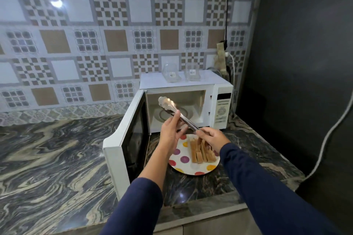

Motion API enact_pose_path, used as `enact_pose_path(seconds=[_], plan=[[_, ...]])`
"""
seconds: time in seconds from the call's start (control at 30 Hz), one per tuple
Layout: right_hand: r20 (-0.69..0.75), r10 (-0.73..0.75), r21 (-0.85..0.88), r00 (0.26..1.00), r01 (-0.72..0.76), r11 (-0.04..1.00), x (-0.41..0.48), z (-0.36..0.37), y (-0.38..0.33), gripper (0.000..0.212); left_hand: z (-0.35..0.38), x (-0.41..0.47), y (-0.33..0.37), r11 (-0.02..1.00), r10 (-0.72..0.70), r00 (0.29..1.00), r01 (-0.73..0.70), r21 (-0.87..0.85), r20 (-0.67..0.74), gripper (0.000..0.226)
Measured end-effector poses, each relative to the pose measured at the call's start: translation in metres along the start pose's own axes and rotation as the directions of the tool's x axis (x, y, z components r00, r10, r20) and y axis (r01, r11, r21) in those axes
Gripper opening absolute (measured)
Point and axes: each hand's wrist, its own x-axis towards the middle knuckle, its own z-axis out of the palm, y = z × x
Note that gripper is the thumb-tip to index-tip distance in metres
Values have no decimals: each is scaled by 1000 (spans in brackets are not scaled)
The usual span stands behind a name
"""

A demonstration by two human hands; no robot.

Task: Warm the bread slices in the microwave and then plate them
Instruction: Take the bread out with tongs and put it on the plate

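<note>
A white microwave (221, 99) stands on the marble counter with its door (126, 139) swung open to the left; its turntable (183, 113) holds nothing. In front of it lies a polka-dot plate (183, 160) with several brown bread slices (202, 153) stacked on edge. Metal tongs (172, 108) hover above the plate, tips pointing into the microwave's mouth, with nothing between the tips. My left hand (171, 132) grips the tongs at mid-length. My right hand (214, 138) holds the handle end, just over the bread.
Two clear plastic containers (171, 74) (193, 74) sit on top of the microwave. A power strip with cables (222, 57) hangs on the tiled wall behind it. A dark wall closes the right side. The marble counter (53, 158) stretches to the left.
</note>
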Motion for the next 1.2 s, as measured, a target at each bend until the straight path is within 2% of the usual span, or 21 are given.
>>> enact_pose_path(seconds=[0.03, 0.1, 0.2, 0.3, 0.37, 0.53, 0.6, 0.7, 0.77, 0.87, 1.0, 1.1, 1.17, 1.2], plan=[[-41, -9, -55, 999, 6, 998, 4, -1, 2, 30, 2, 1, 4, 1000, 23, 1000, -23, -7, 2, 22], [-124, -25, -39, 992, 20, 999, 12, -2, 4, 35, 4, 3, 10, 997, 65, 998, -65, -27, 1, 17], [-225, 12, 90, 974, 9, 996, 21, -6, 6, 23, 10, 6, 19, 993, 103, 994, -106, -57, -40, 16], [-196, 40, 246, 980, 10, 969, 25, -10, 5, 13, 13, 11, 24, 990, 114, 991, -120, -76, -75, 16], [-181, 14, 207, 983, 24, 978, 28, -15, 3, 8, 14, 17, 24, 987, 124, 989, -132, -91, -81, 16], [-143, -42, 137, 989, 62, 989, 42, -30, 0, 24, 14, 36, 22, 984, 138, 989, -143, -105, -53, 16], [-101, -47, 120, 994, 59, 991, 51, -32, -3, 25, 18, 40, 19, 990, 131, 991, -130, -53, 11, 19], [-10, -88, 44, 996, 88, 995, 66, -27, -8, 25, 29, 46, 11, 984, 113, 985, -129, 123, 130, 20], [9, -88, -4, 996, 88, 996, 77, -22, -9, 25, 31, 53, 11, 965, 102, 987, -129, 226, 126, 20], [38, -65, -50, 997, 67, 997, 88, -15, -7, 24, 22, 69, 13, 874, 143, 990, -131, 468, 11, 26], [30, 12, -67, 999, -10, 998, 100, -1, 5, 17, -1, 68, -2, 775, 266, 953, -119, 621, -149, 29], [81, 116, -96, 990, -108, 990, 107, 13, 24, 17, -42, 53, -50, 584, 284, 932, 18, 811, -224, 30], [99, 170, -102, 981, -160, 982, 112, 28, 39, 16, -74, 42, -85, 446, 243, 945, 91, 890, -219, 34], [109, 208, -115, 972, -196, 974, 114, 36, 45, 14, -87, 34, -100, 410, 215, 952, 115, 905, -219, 34]])
